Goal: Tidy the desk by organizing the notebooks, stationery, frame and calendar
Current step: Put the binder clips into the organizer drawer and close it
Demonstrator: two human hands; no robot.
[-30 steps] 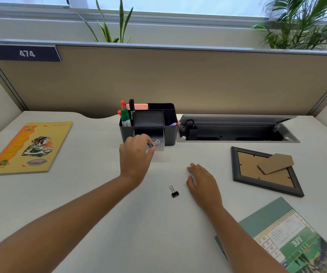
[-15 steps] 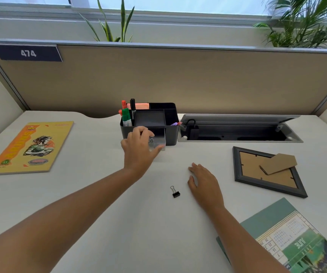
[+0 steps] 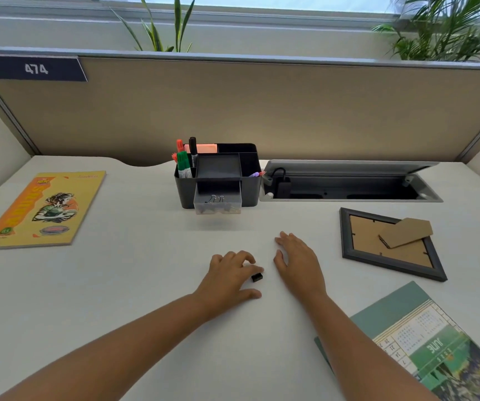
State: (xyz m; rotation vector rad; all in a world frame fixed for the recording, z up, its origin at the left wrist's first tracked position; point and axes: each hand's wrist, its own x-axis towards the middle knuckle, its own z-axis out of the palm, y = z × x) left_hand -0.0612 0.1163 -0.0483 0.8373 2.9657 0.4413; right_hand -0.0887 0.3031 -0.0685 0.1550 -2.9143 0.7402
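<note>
While right hand (image 3: 299, 263) rests flat, left hand (image 3: 230, 276) touches binder clip (image 3: 257, 276).

Both bare forearms reach up from the lower edge toward 12 o'clock, converging near the middle. The left hand (image 3: 230, 277) is palm down with the fingers curled, the fingertips (image 3: 257, 269) pointing toward 3 o'clock and the thumb spread out at its 5 o'clock side, leaving an open gap between thumb and fingers. The right hand (image 3: 298, 263), just at its 3 o'clock, lies flat, palm down, fingers together and extended toward 11 o'clock.
</note>
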